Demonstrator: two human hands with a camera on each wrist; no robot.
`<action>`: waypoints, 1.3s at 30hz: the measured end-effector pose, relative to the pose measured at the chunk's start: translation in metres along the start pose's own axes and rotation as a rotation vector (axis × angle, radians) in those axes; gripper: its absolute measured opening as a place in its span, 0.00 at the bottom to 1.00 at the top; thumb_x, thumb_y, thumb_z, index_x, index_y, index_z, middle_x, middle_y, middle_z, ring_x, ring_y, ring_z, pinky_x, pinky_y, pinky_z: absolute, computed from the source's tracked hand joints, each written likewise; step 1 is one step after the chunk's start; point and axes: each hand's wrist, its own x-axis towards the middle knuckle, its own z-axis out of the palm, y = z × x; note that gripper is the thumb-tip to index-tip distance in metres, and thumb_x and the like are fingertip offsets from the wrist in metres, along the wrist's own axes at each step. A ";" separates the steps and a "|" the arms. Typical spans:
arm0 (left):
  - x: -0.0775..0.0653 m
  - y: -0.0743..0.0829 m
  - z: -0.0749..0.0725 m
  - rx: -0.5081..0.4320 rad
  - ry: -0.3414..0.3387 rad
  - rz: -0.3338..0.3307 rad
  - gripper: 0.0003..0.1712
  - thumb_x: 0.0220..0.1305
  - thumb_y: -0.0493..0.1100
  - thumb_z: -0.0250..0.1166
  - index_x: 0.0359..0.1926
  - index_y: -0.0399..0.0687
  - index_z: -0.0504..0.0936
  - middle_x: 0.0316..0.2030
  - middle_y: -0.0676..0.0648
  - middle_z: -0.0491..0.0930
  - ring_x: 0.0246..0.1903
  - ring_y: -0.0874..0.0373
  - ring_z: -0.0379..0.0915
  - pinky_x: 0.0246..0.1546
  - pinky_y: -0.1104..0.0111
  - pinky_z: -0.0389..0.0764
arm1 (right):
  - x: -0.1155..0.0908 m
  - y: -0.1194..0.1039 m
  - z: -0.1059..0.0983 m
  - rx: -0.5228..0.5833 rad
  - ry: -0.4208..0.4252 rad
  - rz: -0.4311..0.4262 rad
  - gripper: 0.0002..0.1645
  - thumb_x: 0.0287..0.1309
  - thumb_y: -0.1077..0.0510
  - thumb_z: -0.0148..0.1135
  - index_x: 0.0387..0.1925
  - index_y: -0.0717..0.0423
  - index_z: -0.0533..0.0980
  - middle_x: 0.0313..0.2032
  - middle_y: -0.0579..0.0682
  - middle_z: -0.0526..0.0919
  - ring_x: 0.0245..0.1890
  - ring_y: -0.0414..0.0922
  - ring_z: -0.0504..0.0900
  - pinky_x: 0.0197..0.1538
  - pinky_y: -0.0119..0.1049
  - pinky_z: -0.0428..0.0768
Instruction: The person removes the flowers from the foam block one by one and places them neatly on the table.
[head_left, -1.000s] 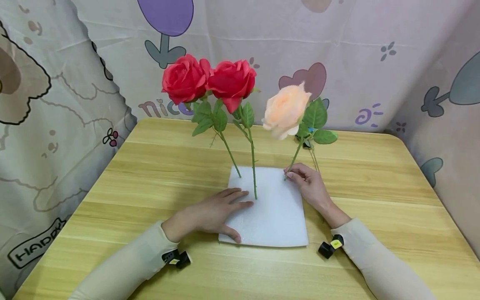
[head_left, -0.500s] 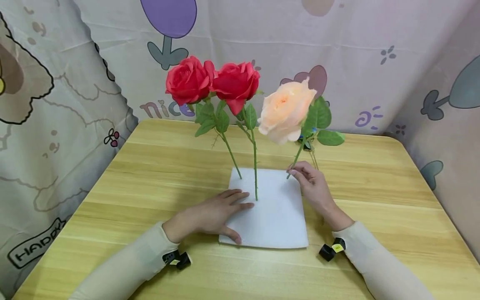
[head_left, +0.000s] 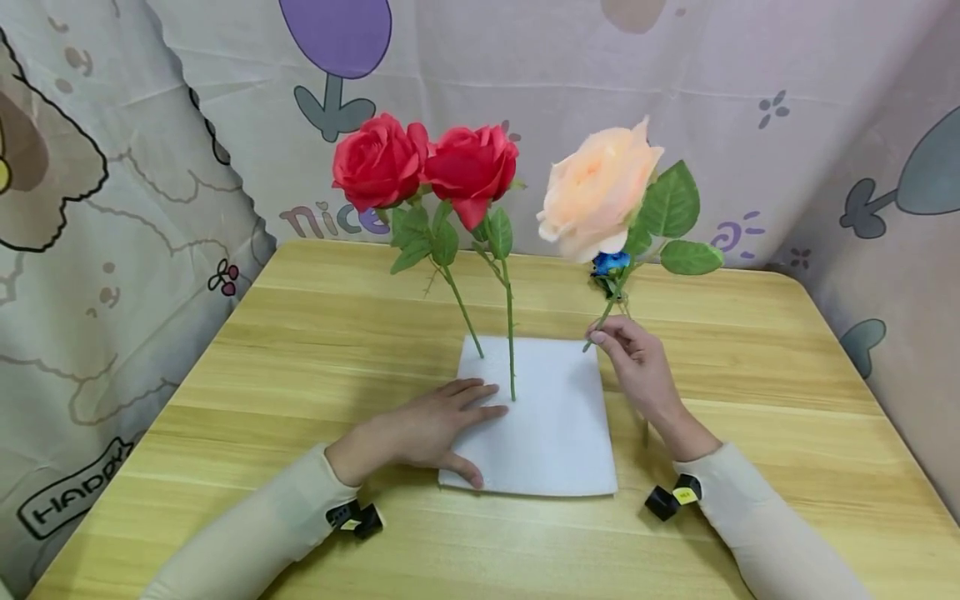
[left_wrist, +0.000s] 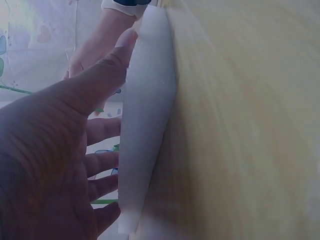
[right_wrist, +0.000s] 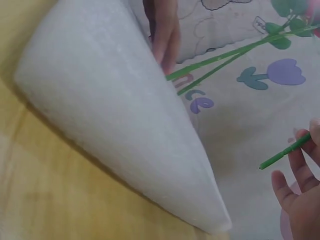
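A white foam block (head_left: 547, 433) lies on the table, and two red roses (head_left: 380, 162) (head_left: 472, 173) stand in it on green stems. My left hand (head_left: 435, 421) rests on its left side with fingers spread, close to the front stem. Over the block's back right corner, my right hand (head_left: 637, 358) pinches a peach rose (head_left: 600, 192) low on its stem, thumb against fingers. That rose leans right, bloom up. In the right wrist view the cut end of its green stem (right_wrist: 280, 157) sticks out free, apart from the foam.
Behind the right hand a blue flower (head_left: 611, 263) lies on the wooden table (head_left: 337, 317), its stem partly hidden by that hand and forearm. A printed cloth (head_left: 465, 50) hangs along the table's back and sides.
My right hand has moved right and slightly up with the peach rose, its bloom now higher and farther right. More of the blue flower shows. The left hand stays on the foam.
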 end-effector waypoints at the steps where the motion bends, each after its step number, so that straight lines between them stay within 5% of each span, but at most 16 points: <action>1: 0.000 0.000 0.000 0.003 0.000 0.000 0.58 0.50 0.80 0.56 0.76 0.56 0.56 0.76 0.44 0.47 0.74 0.43 0.40 0.72 0.53 0.49 | 0.000 -0.001 -0.001 -0.001 0.009 0.003 0.06 0.66 0.72 0.55 0.41 0.70 0.78 0.39 0.63 0.81 0.40 0.43 0.81 0.48 0.29 0.79; 13: 0.001 -0.002 0.003 0.015 -0.003 0.003 0.58 0.51 0.80 0.55 0.76 0.56 0.55 0.76 0.44 0.46 0.74 0.44 0.39 0.72 0.53 0.49 | 0.004 -0.012 -0.016 0.001 0.075 -0.009 0.07 0.65 0.72 0.56 0.42 0.73 0.77 0.38 0.51 0.83 0.38 0.42 0.83 0.45 0.32 0.82; 28: 0.002 -0.002 0.001 0.022 -0.018 0.002 0.58 0.51 0.80 0.55 0.76 0.56 0.55 0.76 0.45 0.46 0.74 0.45 0.39 0.72 0.54 0.50 | 0.002 -0.025 -0.049 0.098 0.093 -0.055 0.11 0.64 0.73 0.56 0.46 0.80 0.74 0.37 0.50 0.85 0.37 0.42 0.83 0.43 0.29 0.83; 39: 0.001 -0.002 0.002 0.023 -0.005 0.004 0.58 0.51 0.79 0.56 0.76 0.55 0.55 0.76 0.43 0.47 0.74 0.44 0.40 0.72 0.53 0.50 | -0.012 -0.026 -0.074 -0.082 0.136 0.023 0.10 0.64 0.71 0.58 0.45 0.68 0.80 0.40 0.49 0.84 0.35 0.39 0.84 0.40 0.28 0.83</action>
